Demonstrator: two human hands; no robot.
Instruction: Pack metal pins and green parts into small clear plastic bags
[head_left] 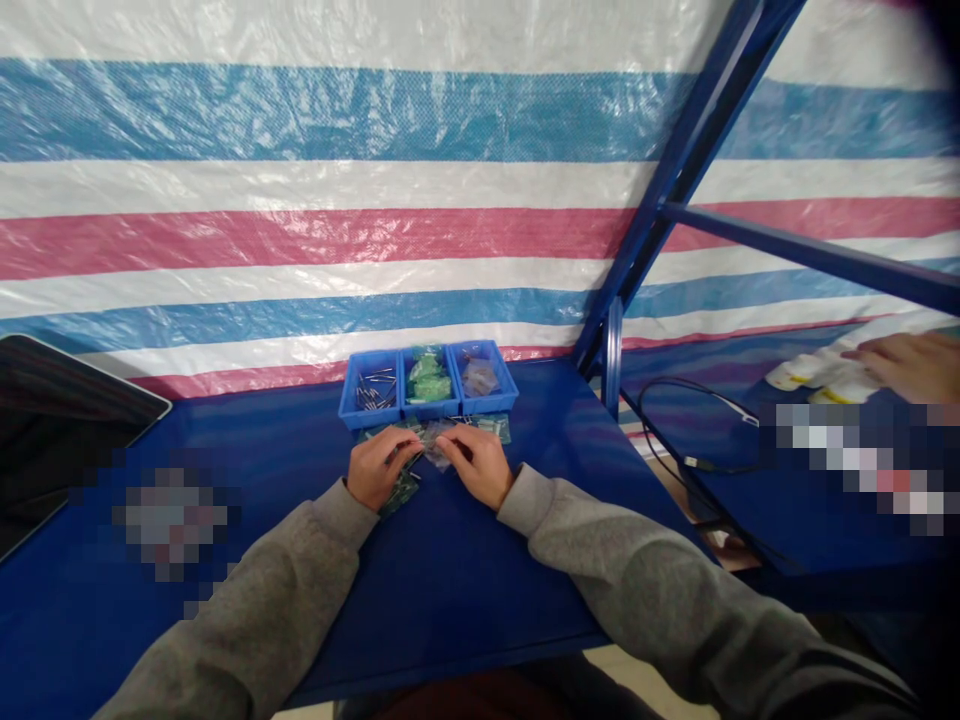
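Note:
Between my two hands is a small clear plastic bag [435, 446], pinched from both sides in front of the blue bins. My left hand [377, 468] is closed on the bag's left edge, with fingertips and thumb together. On its right edge my right hand [480, 462] pinches in the same way. Green circuit boards [401, 492] lie on the table under and beside my left hand, and another green board [496, 429] shows behind my right hand. Whether the bag holds anything is too small to tell.
Three joined blue bins stand behind my hands: one with thin metal pieces [377, 390], one with green packets [429, 382], one with clear bags [480, 378]. A dark screen [67, 430] is at left. Blue frame posts [611, 350], a black cable [675, 385] and another person's hand [911, 362] are right.

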